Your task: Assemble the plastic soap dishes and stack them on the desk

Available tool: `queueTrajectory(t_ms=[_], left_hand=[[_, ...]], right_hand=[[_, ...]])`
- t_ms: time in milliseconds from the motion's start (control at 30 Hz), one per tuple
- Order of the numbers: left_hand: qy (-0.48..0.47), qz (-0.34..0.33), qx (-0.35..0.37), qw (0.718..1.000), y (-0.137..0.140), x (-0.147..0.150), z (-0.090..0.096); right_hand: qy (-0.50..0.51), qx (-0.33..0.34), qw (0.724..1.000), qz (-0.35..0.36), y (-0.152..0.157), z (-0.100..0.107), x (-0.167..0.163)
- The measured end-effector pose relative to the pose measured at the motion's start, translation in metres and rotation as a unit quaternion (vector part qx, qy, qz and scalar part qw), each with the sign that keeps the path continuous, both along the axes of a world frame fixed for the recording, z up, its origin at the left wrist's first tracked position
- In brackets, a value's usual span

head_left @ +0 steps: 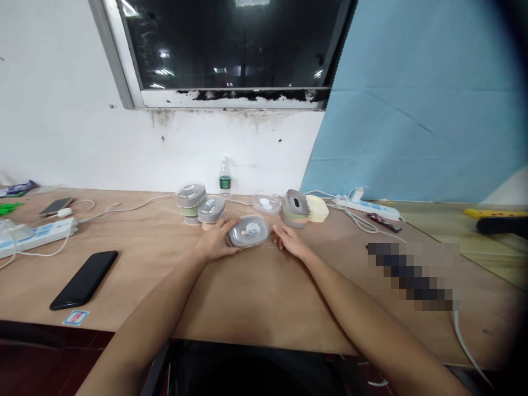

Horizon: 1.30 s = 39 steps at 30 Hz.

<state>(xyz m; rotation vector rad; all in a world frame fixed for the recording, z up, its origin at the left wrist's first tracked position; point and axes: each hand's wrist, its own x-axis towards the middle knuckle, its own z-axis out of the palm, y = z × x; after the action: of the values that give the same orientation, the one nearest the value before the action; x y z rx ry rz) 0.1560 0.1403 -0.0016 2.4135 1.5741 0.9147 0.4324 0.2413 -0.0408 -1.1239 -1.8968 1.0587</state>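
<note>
From where I stand, the box (pixel 248 235) is at the middle of the table (pixel 264 308), in front of the person, between the two hands. The left hand (pixel 216 240) grips its left end, thumb along the near side and fingers round the back. The right hand (pixel 290 241) sits just beside the other end with its fingers curled in; I can't tell whether they pinch anything or touch the box. To handle it well, I'd say, the left grip should be firm but low on the wall, clear of the clear lid's edge, while the right hand bears evenly on the opposite end, so the box doesn't skew. Working a little nearer the body would also give the elbows room and spare the lidded stack (pixel 191 201) and the open stack (pixel 296 210) behind from a knock. The box's far side is out of my sight, and I can't make out whether its base lies flat or is slightly raised. The label (pixel 253 229) is too small to read, the clear pieces (pixel 266 202) at the back blend together, and something dark at the right (pixel 412 275) is blurred out.
</note>
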Motion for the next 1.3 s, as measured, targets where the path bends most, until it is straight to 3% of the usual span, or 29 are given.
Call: queueTrajectory(t_ms=[100, 233, 333, 467, 600, 767, 1300], left_hand=[[-0.067, 0.09, 0.091, 0.99, 0.002, -0.01, 0.005], [-0.189, 0.222, 0.194, 0.937, 0.011, -0.025, 0.005], [-0.235, 0.277, 0.188, 0.912, 0.017, -0.035, 0.0], [-0.238, 0.326, 0.159, 0.901, 0.023, -0.04, -0.007], [-0.234, 0.341, 0.164, 0.895, 0.031, -0.037, -0.014], [-0.23, 0.315, 0.17, 0.905, 0.033, -0.031, -0.02], [-0.243, 0.328, 0.222, 0.886, 0.046, -0.033, -0.017]], right_hand=[[-0.02, 0.014, 1.0, 0.014, 0.001, -0.004, -0.001], [-0.046, 0.027, 0.998, 0.019, 0.001, -0.006, -0.002], [-0.058, 0.049, 0.997, 0.024, 0.0, -0.004, -0.003], [-0.073, 0.077, 0.994, 0.025, -0.001, -0.003, -0.003], [-0.09, 0.098, 0.991, 0.025, 0.002, -0.007, -0.003], [-0.107, 0.113, 0.988, 0.02, 0.004, -0.01, -0.002], [-0.102, 0.119, 0.987, 0.026, 0.003, -0.01, -0.003]])
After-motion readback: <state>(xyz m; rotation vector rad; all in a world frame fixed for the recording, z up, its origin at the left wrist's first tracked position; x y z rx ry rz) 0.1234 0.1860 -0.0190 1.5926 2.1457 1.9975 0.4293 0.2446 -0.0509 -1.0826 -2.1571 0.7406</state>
